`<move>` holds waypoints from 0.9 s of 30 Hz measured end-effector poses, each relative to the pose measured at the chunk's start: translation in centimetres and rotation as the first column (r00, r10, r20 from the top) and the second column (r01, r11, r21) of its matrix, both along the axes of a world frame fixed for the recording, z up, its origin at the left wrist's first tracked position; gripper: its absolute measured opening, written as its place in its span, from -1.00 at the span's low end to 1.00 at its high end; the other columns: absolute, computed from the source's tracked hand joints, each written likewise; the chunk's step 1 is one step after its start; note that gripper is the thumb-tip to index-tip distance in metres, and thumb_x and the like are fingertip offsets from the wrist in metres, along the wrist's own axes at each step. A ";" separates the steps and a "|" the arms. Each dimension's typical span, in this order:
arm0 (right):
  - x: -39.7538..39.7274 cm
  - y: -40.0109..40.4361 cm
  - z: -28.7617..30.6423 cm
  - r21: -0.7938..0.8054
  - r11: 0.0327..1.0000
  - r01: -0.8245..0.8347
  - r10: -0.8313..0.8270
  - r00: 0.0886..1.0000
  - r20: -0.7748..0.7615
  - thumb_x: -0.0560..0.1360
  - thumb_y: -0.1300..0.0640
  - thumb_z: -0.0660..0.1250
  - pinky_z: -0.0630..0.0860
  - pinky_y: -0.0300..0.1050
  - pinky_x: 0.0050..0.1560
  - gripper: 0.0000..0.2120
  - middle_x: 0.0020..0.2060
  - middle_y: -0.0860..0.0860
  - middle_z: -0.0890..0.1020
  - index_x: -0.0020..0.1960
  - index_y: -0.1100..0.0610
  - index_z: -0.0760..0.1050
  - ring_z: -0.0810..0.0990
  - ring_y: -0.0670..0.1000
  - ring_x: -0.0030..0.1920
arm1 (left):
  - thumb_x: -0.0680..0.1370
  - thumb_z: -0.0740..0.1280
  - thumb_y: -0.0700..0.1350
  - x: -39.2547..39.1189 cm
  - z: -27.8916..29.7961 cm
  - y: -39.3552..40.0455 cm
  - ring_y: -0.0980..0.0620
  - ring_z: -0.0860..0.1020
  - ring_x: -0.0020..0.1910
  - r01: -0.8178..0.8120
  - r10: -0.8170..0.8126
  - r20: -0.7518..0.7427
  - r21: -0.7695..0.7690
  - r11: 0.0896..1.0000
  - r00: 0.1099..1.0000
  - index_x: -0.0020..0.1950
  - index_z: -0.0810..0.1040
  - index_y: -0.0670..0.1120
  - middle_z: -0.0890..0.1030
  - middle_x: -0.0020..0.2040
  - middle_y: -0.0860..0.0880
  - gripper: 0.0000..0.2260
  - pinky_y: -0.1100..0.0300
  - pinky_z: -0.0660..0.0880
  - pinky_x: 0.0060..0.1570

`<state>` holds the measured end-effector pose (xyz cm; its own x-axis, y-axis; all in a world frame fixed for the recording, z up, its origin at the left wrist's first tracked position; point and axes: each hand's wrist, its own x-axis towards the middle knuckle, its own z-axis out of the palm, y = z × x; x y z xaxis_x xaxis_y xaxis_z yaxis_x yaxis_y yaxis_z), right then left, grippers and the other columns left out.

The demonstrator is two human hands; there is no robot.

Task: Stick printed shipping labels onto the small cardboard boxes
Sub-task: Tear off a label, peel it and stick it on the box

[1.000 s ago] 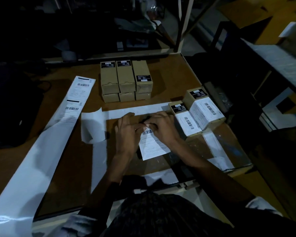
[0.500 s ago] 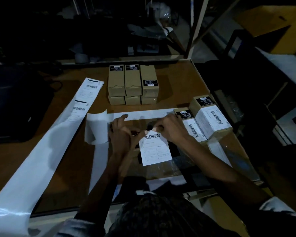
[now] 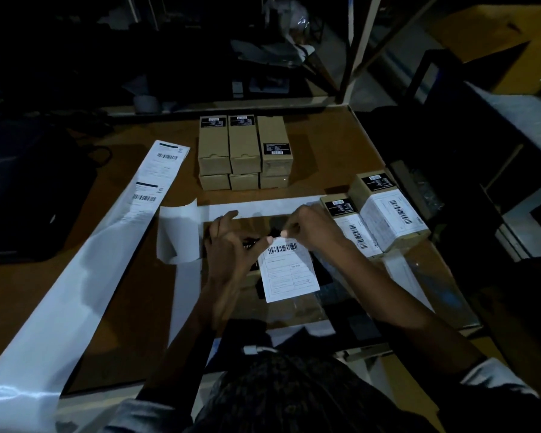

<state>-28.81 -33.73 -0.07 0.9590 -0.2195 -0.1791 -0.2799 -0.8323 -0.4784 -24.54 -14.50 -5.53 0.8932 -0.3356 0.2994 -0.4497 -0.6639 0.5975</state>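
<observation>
Head view. One label point(image 3: 289, 271), white with a barcode along its far edge, is held above the near centre of the tabletop point(image 3: 322, 145). The right hand point(image 3: 310, 226) pinches the label's far edge between thumb and fingertips. The left hand point(image 3: 231, 245) pinches the far left corner of the same label; its other fingers are spread and loosely bent. Under the label lies a dark object, too dim to identify.

Box count: one stack point(image 3: 244, 151) of six unlabelled boxes sits at the far centre, three on top and three below, side by side. Two labelled boxes point(image 3: 375, 220) lie touching each other just right of the right hand, each with one white label on top.

Liner count: one long strip point(image 3: 75, 276) runs along the left, carrying two printed labels at its far end. One curled piece of backing point(image 3: 178, 232) lies left of the left hand.
</observation>
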 end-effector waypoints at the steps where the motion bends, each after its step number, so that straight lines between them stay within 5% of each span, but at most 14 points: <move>1: -0.4 0.7 -0.1 0.062 0.998 -0.026 0.024 0.999 0.034 0.49 0.09 0.51 0.61 -0.07 0.07 -0.95 -0.04 -0.03 0.74 -0.05 0.01 0.73 0.67 -0.04 -0.04 | 0.42 0.43 0.27 -0.3 0.4 -0.1 -0.20 0.41 0.36 0.026 -0.024 0.058 -0.024 0.999 0.998 -0.06 0.73 -0.05 0.52 0.37 -0.11 -0.60 -0.22 0.40 0.28; 4: -1.4 1.5 -0.2 0.217 0.976 -0.009 0.010 1.000 -0.003 0.54 0.08 0.44 0.58 -0.09 0.09 -0.89 0.00 -0.01 0.74 0.01 0.06 0.72 0.65 -0.09 -0.06 | 0.46 0.47 0.16 -0.5 1.0 -0.2 -0.20 0.42 0.34 0.068 -0.069 0.071 0.024 0.997 0.995 -0.11 0.75 -0.05 0.53 0.34 -0.08 -0.72 -0.24 0.43 0.21; 8: -1.5 0.1 0.2 0.014 0.998 0.058 -0.056 0.993 -0.102 0.60 -0.08 0.34 0.41 -0.13 -0.09 -0.71 -0.03 0.07 0.71 -0.03 0.11 0.71 0.63 0.06 -0.06 | 0.47 0.40 0.29 -0.5 1.3 -0.3 -0.13 0.36 0.38 0.013 -0.015 0.006 0.202 0.979 1.000 -0.07 0.75 0.03 0.52 0.37 -0.03 -0.64 -0.14 0.35 0.29; 11: -2.8 0.1 0.5 0.013 0.995 0.095 -0.095 0.995 0.026 0.59 -0.02 0.38 0.40 -0.16 -0.03 -0.77 0.01 -0.01 0.69 0.08 0.11 0.70 0.61 0.04 0.01 | 0.49 0.37 0.28 -0.7 1.6 -0.1 -0.10 0.41 0.32 0.012 -0.013 0.007 0.167 0.986 1.000 -0.06 0.74 0.04 0.56 0.30 -0.01 -0.66 -0.14 0.39 0.26; 14: -4.7 0.1 -0.2 0.139 0.987 0.082 -0.112 0.969 0.219 0.53 0.13 0.46 0.57 -0.09 0.14 -0.77 0.10 0.07 0.72 0.17 0.13 0.68 0.66 0.05 0.11 | 0.56 0.39 0.07 -1.8 1.6 0.8 -0.03 0.55 0.11 0.185 -0.189 0.114 0.047 0.982 0.975 0.03 0.71 -0.02 0.64 0.09 0.00 -0.79 0.01 0.48 0.09; 17: -6.7 0.1 -0.9 0.153 0.987 0.053 -0.101 0.940 0.326 0.50 0.21 0.49 0.46 -0.40 0.13 -0.79 0.08 0.09 0.72 0.13 0.17 0.70 0.65 -0.02 0.10 | 0.56 0.37 0.03 -3.6 0.9 2.0 0.01 0.62 0.01 0.302 -0.303 0.219 0.041 0.952 0.927 -0.02 0.73 -0.02 0.70 0.02 0.04 -0.82 0.12 0.45 0.00; 22: -7.9 0.3 -1.7 0.152 0.988 0.036 -0.088 0.934 0.346 0.51 0.15 0.48 0.51 -0.04 0.28 -0.79 0.18 0.09 0.68 0.13 0.15 0.70 0.60 0.05 0.21 | 0.53 0.39 0.08 -3.9 0.4 2.4 0.09 0.65 0.04 0.267 -0.264 0.271 0.025 0.963 0.926 -0.04 0.76 0.02 0.73 0.01 0.07 -0.80 0.17 0.49 0.08; 27: -7.2 0.0 -0.9 0.151 0.988 0.015 -0.057 0.957 0.283 0.55 0.11 0.44 0.45 -0.09 0.34 -0.78 0.31 0.08 0.60 0.17 0.11 0.68 0.53 0.04 0.31 | 0.52 0.48 0.01 -2.3 0.0 2.0 0.06 0.68 -0.18 0.286 -0.290 0.390 0.070 0.956 0.874 -0.10 0.76 -0.04 0.74 -0.07 0.03 -0.86 0.18 0.57 -0.19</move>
